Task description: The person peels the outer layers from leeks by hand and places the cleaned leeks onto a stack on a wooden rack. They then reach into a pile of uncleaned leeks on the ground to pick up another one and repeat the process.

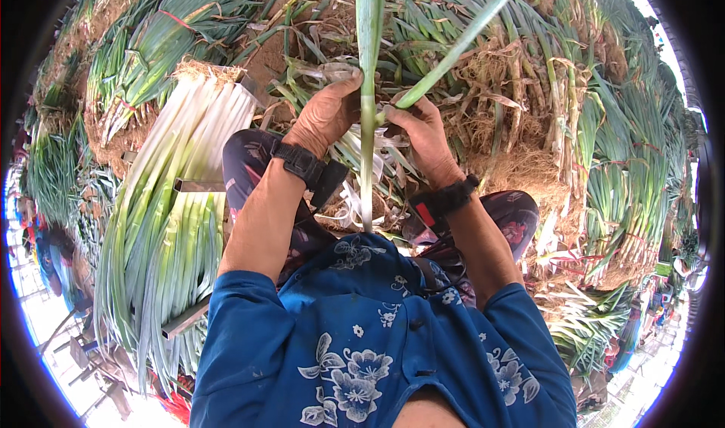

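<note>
A long green onion (pixel 368 145) stands upright in front of me, its pale end toward my lap and its green leaves running off the top of the view. My left hand (pixel 326 112) grips it from the left, thumb along the stalk. Just right of the stalk, my right hand (pixel 429 135) pinches the base of an outer leaf (pixel 461 47), which slants away to the upper right. The fingertips of the right hand are partly hidden behind the leaf. Both wrists carry dark bands.
Peeled white onions (pixel 177 149) lie stacked on my left, over a rack with metal bars (pixel 200 186). Untrimmed onions with dry roots (pixel 513 88) are heaped on the right. Tied bundles (pixel 162 43) lie at the far left. Pale peelings (pixel 349 205) litter the ground between my knees.
</note>
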Available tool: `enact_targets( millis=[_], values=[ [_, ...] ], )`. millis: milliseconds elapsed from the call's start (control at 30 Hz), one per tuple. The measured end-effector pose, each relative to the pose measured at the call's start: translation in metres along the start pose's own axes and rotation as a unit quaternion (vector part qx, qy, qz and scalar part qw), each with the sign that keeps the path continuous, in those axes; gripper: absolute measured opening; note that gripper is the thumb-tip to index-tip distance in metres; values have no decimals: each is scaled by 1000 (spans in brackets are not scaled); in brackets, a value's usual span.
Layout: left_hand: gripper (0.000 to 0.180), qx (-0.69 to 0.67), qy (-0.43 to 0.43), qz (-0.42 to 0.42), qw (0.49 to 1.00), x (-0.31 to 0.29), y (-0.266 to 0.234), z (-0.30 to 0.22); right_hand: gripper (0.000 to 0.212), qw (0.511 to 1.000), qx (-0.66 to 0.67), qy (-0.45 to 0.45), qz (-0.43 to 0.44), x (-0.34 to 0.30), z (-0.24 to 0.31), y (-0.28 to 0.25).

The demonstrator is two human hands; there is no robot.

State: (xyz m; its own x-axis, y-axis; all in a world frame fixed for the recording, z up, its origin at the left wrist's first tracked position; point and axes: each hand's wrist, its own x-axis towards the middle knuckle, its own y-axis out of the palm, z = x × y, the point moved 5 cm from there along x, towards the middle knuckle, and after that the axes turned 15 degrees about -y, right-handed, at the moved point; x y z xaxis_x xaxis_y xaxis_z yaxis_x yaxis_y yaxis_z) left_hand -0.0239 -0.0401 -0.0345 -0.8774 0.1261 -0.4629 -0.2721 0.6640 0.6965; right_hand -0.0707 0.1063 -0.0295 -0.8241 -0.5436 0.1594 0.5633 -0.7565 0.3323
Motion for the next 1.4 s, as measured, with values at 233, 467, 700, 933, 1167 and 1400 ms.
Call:
enact_targets(
  millis=[233,467,700,933,1167,1400],
  values=[
    [30,-26,16,-57,998,-4,-19,-6,13,993,-88,-75,25,-34,41,-2],
    [25,-66,51,-119,989,-6,-46,-7,16,978,-107,-169,53,-86,126,4],
    [19,-76,72,-214,971,-17,-87,-30,12,941,-103,-321,-29,-78,208,-70],
    [20,4,68,-330,941,-26,-100,-47,16,817,-99,-450,-348,-66,286,-194],
    [24,96,87,-268,955,-25,-16,-42,49,820,-566,17,86,29,46,-102],
    [27,97,122,-240,958,-19,22,-27,37,883,-455,-71,94,30,25,30]
  ],
)
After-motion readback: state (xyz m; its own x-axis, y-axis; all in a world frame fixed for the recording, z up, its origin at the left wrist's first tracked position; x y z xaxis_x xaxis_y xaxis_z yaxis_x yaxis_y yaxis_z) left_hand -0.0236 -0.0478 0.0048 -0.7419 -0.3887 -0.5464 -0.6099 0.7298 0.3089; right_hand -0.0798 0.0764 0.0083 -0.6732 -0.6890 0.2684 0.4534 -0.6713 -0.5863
